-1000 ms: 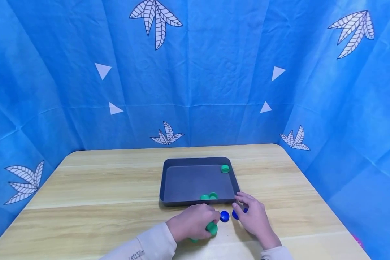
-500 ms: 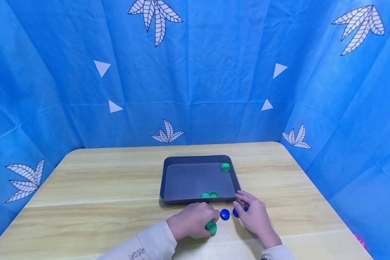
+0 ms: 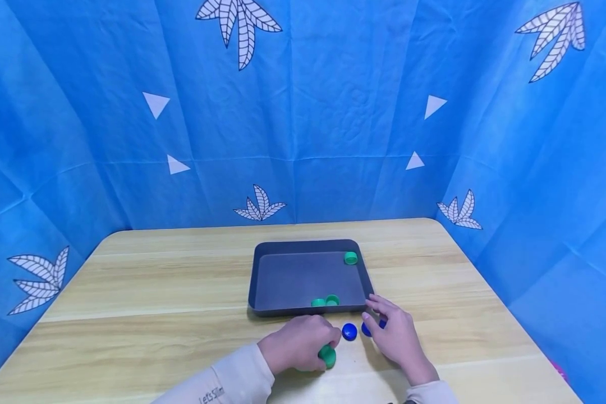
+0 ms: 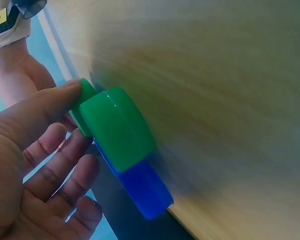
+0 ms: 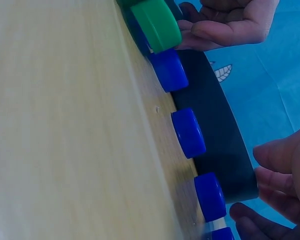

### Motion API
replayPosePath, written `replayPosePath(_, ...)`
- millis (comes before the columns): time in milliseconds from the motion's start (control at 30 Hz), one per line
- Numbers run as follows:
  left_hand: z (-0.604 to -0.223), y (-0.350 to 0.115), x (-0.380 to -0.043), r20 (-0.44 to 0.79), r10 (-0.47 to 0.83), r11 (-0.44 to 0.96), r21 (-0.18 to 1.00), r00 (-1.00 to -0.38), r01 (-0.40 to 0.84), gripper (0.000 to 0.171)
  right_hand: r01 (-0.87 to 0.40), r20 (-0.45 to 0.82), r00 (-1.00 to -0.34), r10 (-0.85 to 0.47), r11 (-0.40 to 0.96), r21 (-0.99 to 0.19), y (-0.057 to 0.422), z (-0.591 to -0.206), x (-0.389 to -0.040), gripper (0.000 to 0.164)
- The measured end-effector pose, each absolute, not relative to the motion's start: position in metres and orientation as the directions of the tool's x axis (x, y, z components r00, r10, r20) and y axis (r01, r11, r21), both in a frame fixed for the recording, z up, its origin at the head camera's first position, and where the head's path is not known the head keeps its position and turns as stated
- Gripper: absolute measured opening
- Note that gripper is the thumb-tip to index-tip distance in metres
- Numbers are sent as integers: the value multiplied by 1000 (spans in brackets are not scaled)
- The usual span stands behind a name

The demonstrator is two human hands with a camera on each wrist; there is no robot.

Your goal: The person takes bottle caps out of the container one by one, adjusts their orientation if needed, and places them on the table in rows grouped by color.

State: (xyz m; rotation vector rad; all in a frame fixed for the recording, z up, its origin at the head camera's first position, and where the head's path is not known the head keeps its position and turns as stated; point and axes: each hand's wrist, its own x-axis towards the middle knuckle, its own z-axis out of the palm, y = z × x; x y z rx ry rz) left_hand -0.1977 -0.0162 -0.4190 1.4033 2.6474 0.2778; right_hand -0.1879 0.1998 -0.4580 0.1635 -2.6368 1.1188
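Green cap (image 4: 81, 119), smooth squat plastic cylinder, pinched in left hand (image 3: 302, 343) at near side of dark rectangular tray (image 3: 303, 278); second green cap (image 4: 120, 132) beside it; three green caps (image 3: 350, 258) inside tray; at least four blue caps (image 5: 188, 132) on wood-grain bench (image 3: 156, 292); right hand (image 3: 393, 335) relaxed beside them.

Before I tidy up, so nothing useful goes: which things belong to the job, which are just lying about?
Likely job things:
green cap held by the left hand
another green cap nearby
green caps inside the tray
blue caps near the right hand

Likely just there:
blue backdrop cloth
pink thing at right edge, unclear
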Motion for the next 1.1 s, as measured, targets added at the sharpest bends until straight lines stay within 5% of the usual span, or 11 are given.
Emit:
replayPosePath(733, -418, -11, -195, -67, 826, 560, 198, -559, 804, 31, -215, 297, -955, 1, 688, -693, 203, -457, -188, 30)
replayPosePath(933, -408, -15, -202, 38, 825, 544, 216, -564, 811, 19, -224, 313, -950, 5, 687, -691, 202, -457, -187, 30)
replayPosePath(1100, -396, -18, -219, 118, 767, 595, 238, -631, 768, 9, -229, 318, -948, 4, 686, -691, 202, -457, -188, 30)
